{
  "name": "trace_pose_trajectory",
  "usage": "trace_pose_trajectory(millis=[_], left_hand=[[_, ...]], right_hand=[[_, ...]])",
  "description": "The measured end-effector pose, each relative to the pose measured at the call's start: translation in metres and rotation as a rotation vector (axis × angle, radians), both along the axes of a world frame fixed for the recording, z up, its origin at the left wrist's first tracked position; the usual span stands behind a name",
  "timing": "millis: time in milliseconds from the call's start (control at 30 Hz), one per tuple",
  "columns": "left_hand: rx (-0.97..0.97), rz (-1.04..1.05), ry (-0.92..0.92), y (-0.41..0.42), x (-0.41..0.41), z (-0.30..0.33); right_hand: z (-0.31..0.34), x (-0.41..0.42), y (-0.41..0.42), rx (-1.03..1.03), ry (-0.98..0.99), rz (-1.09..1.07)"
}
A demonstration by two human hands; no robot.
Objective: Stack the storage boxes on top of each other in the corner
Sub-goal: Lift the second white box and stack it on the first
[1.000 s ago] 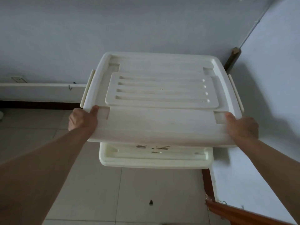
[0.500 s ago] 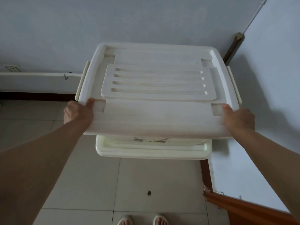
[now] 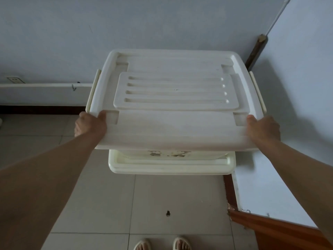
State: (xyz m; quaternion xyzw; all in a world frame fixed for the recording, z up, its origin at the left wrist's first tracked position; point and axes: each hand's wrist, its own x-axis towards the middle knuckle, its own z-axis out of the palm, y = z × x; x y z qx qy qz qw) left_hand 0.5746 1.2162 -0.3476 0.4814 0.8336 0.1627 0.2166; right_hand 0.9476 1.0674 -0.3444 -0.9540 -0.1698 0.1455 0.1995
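A large white lidded storage box (image 3: 176, 123) fills the middle of the head view, over a second cream storage box (image 3: 171, 166) that stands on the floor in the room corner. Only the lower box's near lid edge shows beneath it. My left hand (image 3: 90, 124) grips the upper box's near left corner, thumb on the lid. My right hand (image 3: 263, 129) grips its near right corner the same way. Whether the upper box rests fully on the lower one is hidden.
Grey walls meet behind the boxes, with a dark wooden post (image 3: 255, 51) in the corner. A white wall panel (image 3: 288, 177) and an orange-brown edge (image 3: 273, 230) run along the right. Tiled floor (image 3: 162, 204) lies in front, with my sandalled feet (image 3: 162, 243) at the bottom.
The upper box has shifted slightly away and to the left over the lower box, and my view has tilted down, bringing my feet into sight. Both hands keep their grip.
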Motion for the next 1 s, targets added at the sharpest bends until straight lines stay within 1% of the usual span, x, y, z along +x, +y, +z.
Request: trace_pose_trajectory(millis=[100, 133, 200, 267, 300, 367, 433, 500, 633, 867, 1000], left_hand=[[0.016, -0.031, -0.011, -0.010, 0.004, 0.006], [0.024, -0.047, 0.014, -0.015, 0.006, 0.009], [0.047, -0.130, 0.152, -0.029, 0.009, 0.019], [0.090, -0.285, 0.271, -0.045, 0.014, 0.026], [0.112, -0.389, 0.294, -0.054, 0.017, 0.028], [0.149, -0.631, 0.270, -0.070, 0.023, 0.028], [0.140, -0.839, 0.234, -0.084, 0.030, 0.025], [0.095, -0.925, 0.260, -0.092, 0.035, 0.022], [0.088, -0.900, 0.260, -0.095, 0.039, 0.019], [0.028, -0.925, 0.292, -0.093, 0.040, 0.025], [-0.036, -0.929, 0.317, -0.093, 0.043, 0.033]], right_hand=[[0.003, -0.011, -0.007, 0.022, -0.051, 0.072], [0.007, -0.018, -0.012, 0.004, -0.098, 0.129], [0.014, -0.034, -0.022, -0.047, -0.219, 0.285], [0.018, -0.052, -0.032, -0.028, -0.312, 0.482], [0.017, -0.062, -0.038, -0.009, -0.328, 0.579], [0.013, -0.080, -0.048, -0.024, -0.330, 0.768], [0.009, -0.094, -0.054, -0.025, -0.323, 0.872], [0.007, -0.103, -0.054, -0.004, -0.280, 0.852], [0.002, -0.107, -0.047, 0.013, -0.249, 0.759], [0.010, -0.110, -0.045, -0.044, -0.223, 0.761], [0.023, -0.111, -0.042, -0.131, -0.197, 0.794]])
